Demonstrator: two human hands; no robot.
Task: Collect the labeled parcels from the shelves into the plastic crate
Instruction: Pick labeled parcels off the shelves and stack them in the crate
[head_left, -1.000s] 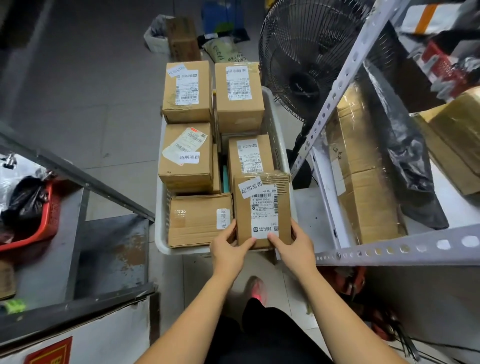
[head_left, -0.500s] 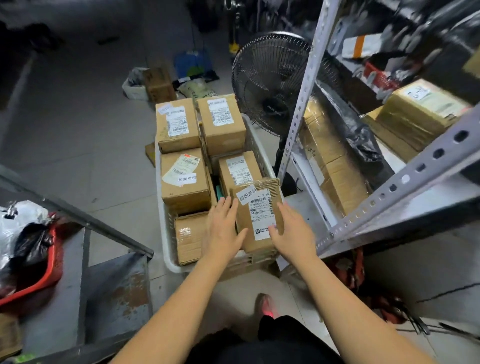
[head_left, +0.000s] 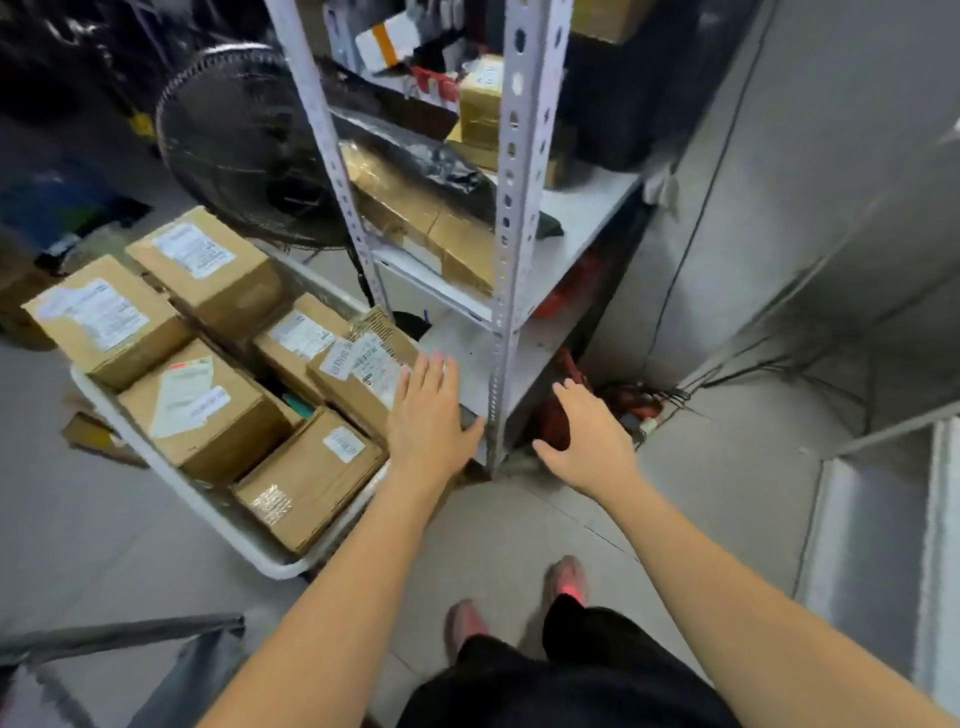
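Observation:
A white plastic crate (head_left: 171, 480) stands on the floor at the left, filled with several labeled cardboard parcels. The parcel nearest the shelf (head_left: 358, 366) lies tilted on top of the others at the crate's right side. My left hand (head_left: 427, 410) hovers flat, fingers straight, just right of that parcel and holds nothing. My right hand (head_left: 582, 434) is spread open in front of the shelf's bottom level, also holding nothing. On the grey metal shelf (head_left: 582, 218) lie a long taped cardboard parcel (head_left: 431, 228) and a smaller taped parcel (head_left: 480, 104) higher up.
A black standing fan (head_left: 234, 150) stands behind the crate, left of the shelf's perforated upright (head_left: 511, 260). Red items and black cables (head_left: 623, 400) lie under the shelf. A grey wall and a second metal rack edge (head_left: 930, 545) are at the right. My feet stand on bare tiles.
Both hands have let go of the tilted parcel in the crate and moved right, toward the shelf. The view has swung right and the crate now sits at the left.

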